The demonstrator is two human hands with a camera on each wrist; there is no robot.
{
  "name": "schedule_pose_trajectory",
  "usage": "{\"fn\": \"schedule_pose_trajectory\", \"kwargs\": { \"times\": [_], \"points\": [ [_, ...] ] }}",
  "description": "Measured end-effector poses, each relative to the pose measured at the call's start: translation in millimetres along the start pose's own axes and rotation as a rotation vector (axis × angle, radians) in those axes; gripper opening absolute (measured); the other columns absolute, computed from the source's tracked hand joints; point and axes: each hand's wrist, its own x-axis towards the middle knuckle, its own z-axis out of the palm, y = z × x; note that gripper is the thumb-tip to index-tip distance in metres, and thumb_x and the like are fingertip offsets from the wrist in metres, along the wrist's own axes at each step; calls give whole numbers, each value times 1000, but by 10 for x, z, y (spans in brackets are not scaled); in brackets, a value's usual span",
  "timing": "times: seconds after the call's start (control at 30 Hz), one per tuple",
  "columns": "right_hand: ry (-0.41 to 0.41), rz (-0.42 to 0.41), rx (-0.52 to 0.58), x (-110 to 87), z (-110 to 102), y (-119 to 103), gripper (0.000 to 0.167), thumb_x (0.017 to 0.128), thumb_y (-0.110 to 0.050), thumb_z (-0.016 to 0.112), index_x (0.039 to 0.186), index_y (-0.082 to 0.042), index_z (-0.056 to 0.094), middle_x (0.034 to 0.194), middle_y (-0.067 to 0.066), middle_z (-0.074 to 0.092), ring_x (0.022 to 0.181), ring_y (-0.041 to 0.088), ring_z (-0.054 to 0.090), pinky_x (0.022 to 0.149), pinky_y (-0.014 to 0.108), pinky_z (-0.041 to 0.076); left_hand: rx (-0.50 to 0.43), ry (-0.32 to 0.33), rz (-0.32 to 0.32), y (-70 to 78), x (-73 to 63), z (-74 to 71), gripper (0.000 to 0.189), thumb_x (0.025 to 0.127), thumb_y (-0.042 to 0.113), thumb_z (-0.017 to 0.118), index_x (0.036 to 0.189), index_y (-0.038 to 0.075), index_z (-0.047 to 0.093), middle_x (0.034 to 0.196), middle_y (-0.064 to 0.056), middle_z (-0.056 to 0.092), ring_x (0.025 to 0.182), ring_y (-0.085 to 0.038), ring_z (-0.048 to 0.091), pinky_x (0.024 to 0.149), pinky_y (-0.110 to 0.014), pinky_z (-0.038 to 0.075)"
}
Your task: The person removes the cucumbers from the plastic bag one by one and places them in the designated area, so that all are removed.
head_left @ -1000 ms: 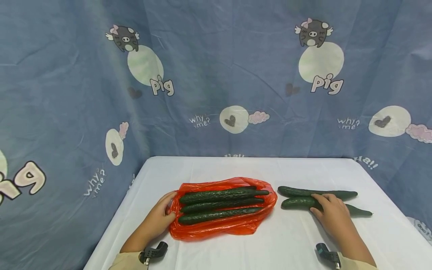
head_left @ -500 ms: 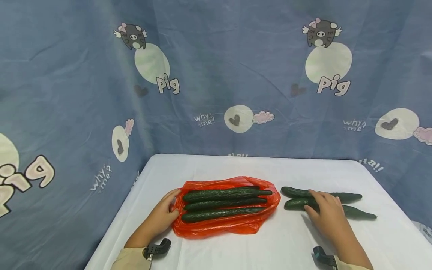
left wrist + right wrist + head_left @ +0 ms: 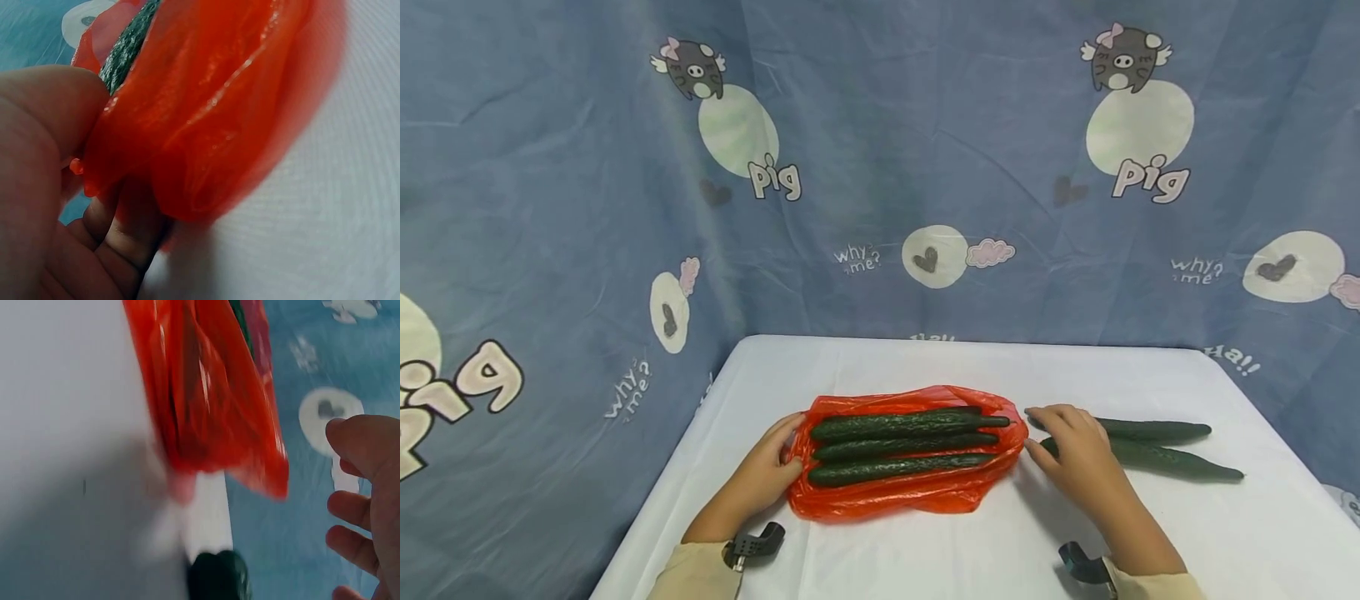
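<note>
A red plastic bag (image 3: 917,497) lies on the white table with several dark green cucumbers (image 3: 898,427) showing in its open top. My left hand (image 3: 758,473) pinches the bag's left end; in the left wrist view the thumb is above the film (image 3: 194,125) and fingers are below. Beside the bag's right end is my right hand (image 3: 1078,454), fingers apart and holding nothing in the right wrist view. It covers the left parts of two loose cucumbers, an upper cucumber (image 3: 1157,431) and a lower cucumber (image 3: 1180,463).
The white cloth-covered table (image 3: 925,554) stands before a blue curtain (image 3: 850,125) with pig prints, which also hangs along the left side. A black wrist camera (image 3: 760,542) is strapped at the left cuff, another wrist camera (image 3: 1082,562) at the right.
My right hand has left the loose cucumbers' middle and moved left to the bag's right end. The left hand stays at the bag's left end. The head view has shifted slightly.
</note>
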Motion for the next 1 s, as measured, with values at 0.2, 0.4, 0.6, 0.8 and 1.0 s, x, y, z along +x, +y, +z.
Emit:
{"fn": "schedule_pose_trajectory", "kwargs": {
  "times": [0.2, 0.4, 0.6, 0.8, 1.0],
  "points": [
    [-62, -35, 14, 134, 101, -270, 49, 92, -28, 80, 136, -11, 68, 123, 9, 66, 122, 36, 58, 105, 66, 41, -10, 4, -6, -10, -3, -17, 74, 91, 0, 58, 162, 8, 37, 168, -13, 33, 156, -38, 29, 124, -61, 26],
    [-135, -51, 50, 274, 222, -509, 56, 92, -34, 80, 142, -13, 64, 133, 9, 64, 128, 36, 58, 108, 62, 47, 1, 2, -22, -14, -11, -16, 74, 92, 1, 58, 162, 8, 37, 168, -12, 33, 156, -38, 31, 124, -61, 27],
    [-171, -84, 73, 418, 365, -711, 58, 92, -37, 79, 144, -15, 63, 134, 8, 64, 128, 33, 59, 107, 58, 49, 2, 22, -3, 0, -8, -11, 72, 91, 1, 59, 161, 9, 40, 167, -11, 36, 144, -32, 44, 121, -57, 36],
    [-223, -91, 70, 499, 478, -842, 56, 94, -41, 77, 142, -17, 63, 140, 8, 62, 134, 33, 57, 113, 58, 45, 12, 16, -1, 6, -14, 9, 72, 91, 0, 58, 160, 8, 41, 166, -9, 37, 128, -27, 50, 112, -50, 44],
    [-257, -104, 71, 575, 539, -938, 56, 93, -43, 77, 142, -17, 64, 141, 8, 62, 135, 32, 55, 117, 58, 40, -21, 5, -30, 6, -15, 10, 73, 92, 1, 58, 162, 10, 39, 168, -8, 34, 136, -30, 45, 120, -57, 38]
  ]
}}
